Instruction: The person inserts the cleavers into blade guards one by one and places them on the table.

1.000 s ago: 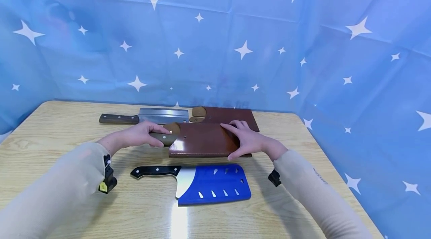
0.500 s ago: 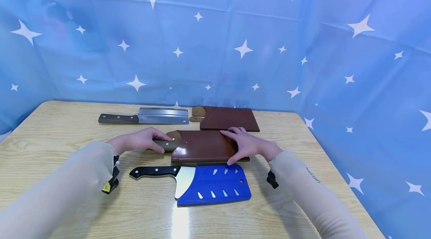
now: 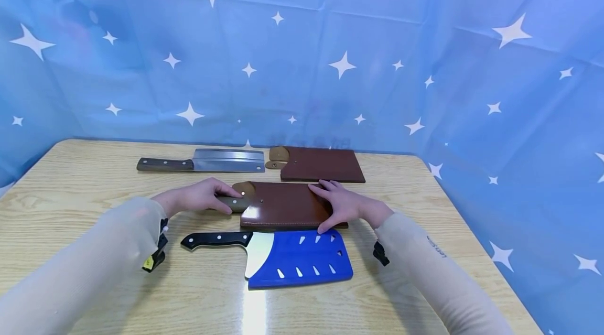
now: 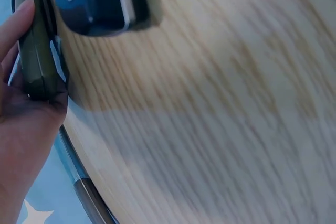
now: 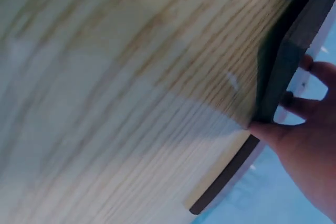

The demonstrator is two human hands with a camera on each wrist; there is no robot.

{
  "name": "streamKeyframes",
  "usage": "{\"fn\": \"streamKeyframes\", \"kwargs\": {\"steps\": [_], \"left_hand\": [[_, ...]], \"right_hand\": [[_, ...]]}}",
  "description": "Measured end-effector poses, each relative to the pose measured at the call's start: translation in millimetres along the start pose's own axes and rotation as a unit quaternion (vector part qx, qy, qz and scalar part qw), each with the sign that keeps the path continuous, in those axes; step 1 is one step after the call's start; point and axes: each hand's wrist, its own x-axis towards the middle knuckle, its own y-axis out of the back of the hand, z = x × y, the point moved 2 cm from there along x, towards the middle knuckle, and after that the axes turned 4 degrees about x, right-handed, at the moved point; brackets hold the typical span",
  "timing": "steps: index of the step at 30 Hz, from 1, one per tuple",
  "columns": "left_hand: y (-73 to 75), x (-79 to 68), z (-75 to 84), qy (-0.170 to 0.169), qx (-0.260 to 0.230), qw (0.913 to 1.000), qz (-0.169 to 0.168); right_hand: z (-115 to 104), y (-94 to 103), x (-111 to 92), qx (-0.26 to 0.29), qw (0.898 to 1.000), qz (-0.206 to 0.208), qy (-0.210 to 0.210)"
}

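Observation:
A cleaver lies in a glossy brown leather sheath (image 3: 283, 204) at mid-table, its blade hidden inside. My left hand (image 3: 198, 197) holds its olive-brown handle (image 3: 231, 204); thumb and fingers lie around this handle (image 4: 37, 59) in the left wrist view. At the other end, my right hand (image 3: 348, 205) grips the sheath across its width, thumb on the near edge and fingers on the far edge. The right wrist view shows that thumb at a corner of the dark sheath edge (image 5: 296, 51). Just nearer lies a black-handled cleaver (image 3: 217, 239) in a blue slotted blade cover (image 3: 306, 261).
Behind, a bare cleaver (image 3: 228, 161) with a dark wooden handle lies beside a second brown leather sheath (image 3: 325, 164) with a tan strap. The wooden table (image 3: 155, 293) ends at a blue star-patterned curtain (image 3: 292, 83).
Both hands have brought the sheathed cleaver nearer and down, from overlapping the back sheath to just behind the blue-covered cleaver. Over the last half second it has hardly moved.

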Motion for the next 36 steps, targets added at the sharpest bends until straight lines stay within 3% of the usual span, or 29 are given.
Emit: {"fn": "streamKeyframes", "kwargs": {"steps": [7, 14, 23, 29, 36], "left_hand": [[5.0, -2.4, -3.9, 0.015, -0.002, 0.9998, 0.012], [35.4, -14.9, -9.5, 0.064, -0.02, 0.9964, 0.052], [66.6, -22.4, -26.4, 0.1, -0.002, 0.9904, 0.095], [77.9, -21.8, -39.0, 0.139, 0.023, 0.9824, 0.122], [90.4, -23.8, -51.2, 0.175, 0.029, 0.9733, 0.146]], "right_hand": [[-5, 1.9, 4, -0.017, 1.0, -0.002, 0.005], [-3, 16.5, 5, -0.024, 0.998, 0.049, 0.024], [26, 48.6, 14, 0.005, 0.993, 0.119, 0.008], [43, 63.8, 22, 0.015, 0.991, 0.132, -0.024], [56, 74.5, 29, 0.021, 0.992, 0.098, -0.083]]}}
